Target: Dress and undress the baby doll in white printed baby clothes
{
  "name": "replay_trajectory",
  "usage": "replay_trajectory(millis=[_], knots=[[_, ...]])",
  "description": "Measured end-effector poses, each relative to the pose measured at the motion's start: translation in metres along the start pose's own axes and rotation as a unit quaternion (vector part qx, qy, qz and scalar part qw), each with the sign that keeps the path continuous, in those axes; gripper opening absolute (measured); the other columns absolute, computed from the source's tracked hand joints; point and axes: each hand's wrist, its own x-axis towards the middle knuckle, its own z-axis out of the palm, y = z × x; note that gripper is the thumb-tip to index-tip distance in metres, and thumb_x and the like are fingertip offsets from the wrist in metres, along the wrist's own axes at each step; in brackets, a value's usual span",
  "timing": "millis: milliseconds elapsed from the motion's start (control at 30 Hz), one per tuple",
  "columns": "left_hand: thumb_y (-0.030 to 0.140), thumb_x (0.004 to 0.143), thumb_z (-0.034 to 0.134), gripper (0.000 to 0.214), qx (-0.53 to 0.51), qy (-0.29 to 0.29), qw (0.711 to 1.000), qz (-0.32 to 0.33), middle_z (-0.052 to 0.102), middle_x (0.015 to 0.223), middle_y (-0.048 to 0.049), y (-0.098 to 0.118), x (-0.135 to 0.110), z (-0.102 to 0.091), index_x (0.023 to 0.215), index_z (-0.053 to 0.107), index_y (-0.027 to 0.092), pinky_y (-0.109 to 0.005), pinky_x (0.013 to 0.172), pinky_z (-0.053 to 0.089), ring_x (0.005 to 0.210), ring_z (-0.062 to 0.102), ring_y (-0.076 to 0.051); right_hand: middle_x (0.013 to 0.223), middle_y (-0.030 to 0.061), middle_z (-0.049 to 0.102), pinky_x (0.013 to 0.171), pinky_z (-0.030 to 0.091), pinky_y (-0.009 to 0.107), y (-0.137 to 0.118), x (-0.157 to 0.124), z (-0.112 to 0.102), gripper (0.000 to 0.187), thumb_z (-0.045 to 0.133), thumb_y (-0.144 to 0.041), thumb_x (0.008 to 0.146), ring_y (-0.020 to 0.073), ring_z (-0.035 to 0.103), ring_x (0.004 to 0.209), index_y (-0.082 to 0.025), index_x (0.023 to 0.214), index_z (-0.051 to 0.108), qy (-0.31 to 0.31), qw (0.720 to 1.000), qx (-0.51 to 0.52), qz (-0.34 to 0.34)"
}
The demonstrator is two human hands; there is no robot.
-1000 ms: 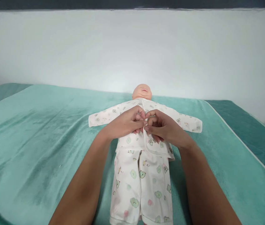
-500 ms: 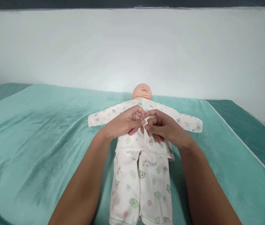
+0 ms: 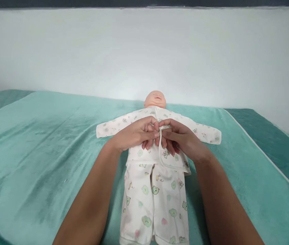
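A baby doll (image 3: 155, 99) lies on its back on a teal blanket (image 3: 44, 146), head away from me, arms spread. It wears a white printed shirt (image 3: 200, 131) and matching trousers (image 3: 154, 200). My left hand (image 3: 134, 134) and my right hand (image 3: 180, 137) meet over the doll's chest. Both are closed, fingers pinching the shirt's front edges where they overlap. A flap of the shirt front (image 3: 171, 160) hangs loose below my right hand.
The teal blanket covers a bed or table whose darker green surface (image 3: 269, 136) shows at the right, edged with a white line. A plain white wall (image 3: 144, 51) rises behind the doll's head.
My fingers have shifted a little on the shirt front; the right hand's edge of fabric is drawn closer to the left hand. The doll has not moved.
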Motion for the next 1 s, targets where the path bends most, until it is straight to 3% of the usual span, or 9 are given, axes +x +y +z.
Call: replay_trajectory(millis=[300, 467, 667, 1000], knots=[[0.033, 0.094, 0.058, 0.015, 0.046, 0.026, 0.998, -0.018, 0.062, 0.060, 0.0042, 0.003, -0.001, 0.006, 0.095, 0.049, 0.022, -0.021, 0.047, 0.044, 0.051, 0.060, -0.011, 0.064, -0.0068, 0.063, 0.040, 0.033, 0.018, -0.004, 0.000, 0.004, 0.019, 0.061, -0.030, 0.094, 0.0071, 0.052, 0.042, -0.024, 0.111, 0.054, -0.008, 0.999, -0.034, -0.004], [0.020, 0.092, 0.051, 0.005, 0.061, 0.048, 0.997, -0.027, 0.063, 0.060, 0.0048, 0.004, 0.001, 0.010, 0.093, 0.047, 0.023, -0.020, 0.046, 0.045, 0.050, 0.061, -0.011, 0.063, -0.0074, 0.062, 0.040, 0.033, 0.018, -0.003, 0.001, 0.004, 0.019, 0.061, -0.027, 0.093, 0.0070, 0.052, 0.042, -0.024, 0.110, 0.053, -0.010, 0.999, -0.046, 0.001], [0.009, 0.084, 0.045, 0.017, 0.067, 0.055, 0.996, -0.030, 0.061, 0.056, 0.0067, 0.006, 0.002, 0.011, 0.093, 0.044, 0.023, -0.020, 0.045, 0.044, 0.048, 0.060, -0.011, 0.063, -0.0073, 0.062, 0.040, 0.034, 0.018, -0.002, 0.001, 0.004, 0.024, 0.063, -0.029, 0.092, 0.0072, 0.053, 0.043, -0.024, 0.113, 0.053, -0.007, 0.999, -0.046, 0.007], [0.014, 0.084, 0.048, 0.010, 0.039, 0.071, 0.996, -0.033, 0.064, 0.063, 0.0036, 0.005, 0.003, 0.013, 0.089, 0.047, 0.022, -0.019, 0.044, 0.039, 0.048, 0.057, -0.009, 0.064, -0.0054, 0.063, 0.040, 0.034, 0.020, -0.007, -0.001, 0.006, 0.026, 0.057, -0.028, 0.093, 0.0086, 0.053, 0.042, -0.024, 0.119, 0.056, 0.012, 0.999, -0.032, 0.011]])
